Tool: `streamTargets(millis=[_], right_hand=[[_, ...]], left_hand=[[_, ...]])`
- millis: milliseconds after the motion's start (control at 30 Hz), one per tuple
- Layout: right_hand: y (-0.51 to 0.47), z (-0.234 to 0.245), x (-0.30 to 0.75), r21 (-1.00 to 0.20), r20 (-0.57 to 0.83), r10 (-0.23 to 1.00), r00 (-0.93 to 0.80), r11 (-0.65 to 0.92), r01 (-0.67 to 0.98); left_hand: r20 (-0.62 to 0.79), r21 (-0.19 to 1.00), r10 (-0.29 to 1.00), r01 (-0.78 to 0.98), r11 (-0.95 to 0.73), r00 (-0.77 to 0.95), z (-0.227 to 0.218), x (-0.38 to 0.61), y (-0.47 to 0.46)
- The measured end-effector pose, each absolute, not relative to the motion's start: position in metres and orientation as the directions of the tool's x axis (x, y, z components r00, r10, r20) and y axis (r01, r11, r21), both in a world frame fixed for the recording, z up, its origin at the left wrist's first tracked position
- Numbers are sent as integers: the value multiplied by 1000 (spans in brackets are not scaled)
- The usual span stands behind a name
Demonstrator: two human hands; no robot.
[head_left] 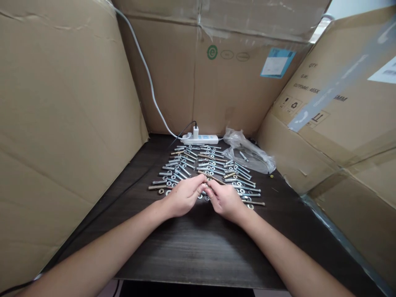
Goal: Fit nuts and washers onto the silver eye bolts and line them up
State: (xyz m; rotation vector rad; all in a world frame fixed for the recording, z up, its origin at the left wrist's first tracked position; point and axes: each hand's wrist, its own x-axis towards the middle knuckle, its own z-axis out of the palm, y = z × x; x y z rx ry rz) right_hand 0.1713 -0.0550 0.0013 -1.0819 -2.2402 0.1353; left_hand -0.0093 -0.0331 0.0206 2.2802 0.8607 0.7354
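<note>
My left hand [185, 194] and my right hand [227, 200] meet fingertip to fingertip over the near middle of the hardware. Both are closed, fingers curled in a pinch; whatever is between them is small and mostly hidden. Just behind the fingertips shows a brass-coloured bolt [213, 178]; I cannot tell whether it is held or lies on the table. Around the hands, long metal bolts with sleeves are laid in rows, such as a bolt [159, 187] on the left and a bolt [255, 202] on the right. Beside them lie a nut [161, 191] and a flat washer [250, 207].
The dark table [192, 247] has cardboard walls on three sides, including the back cardboard [167, 70]. A white power strip [204, 139] with a plug stands behind the rows. A clear plastic bag [262, 159] lies back right. A black cable [123, 192] crosses the left side.
</note>
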Motion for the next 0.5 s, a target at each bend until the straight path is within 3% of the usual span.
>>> streamTargets(millis=[233, 500], right_hand=[[-55, 15, 173, -498, 321, 835, -446, 550, 671], [-55, 21, 181, -541, 303, 875, -378, 484, 687]], left_hand=[[291, 625, 740, 466, -627, 607, 20, -12, -30], [250, 628, 750, 488, -607, 612, 23, -10, -33]])
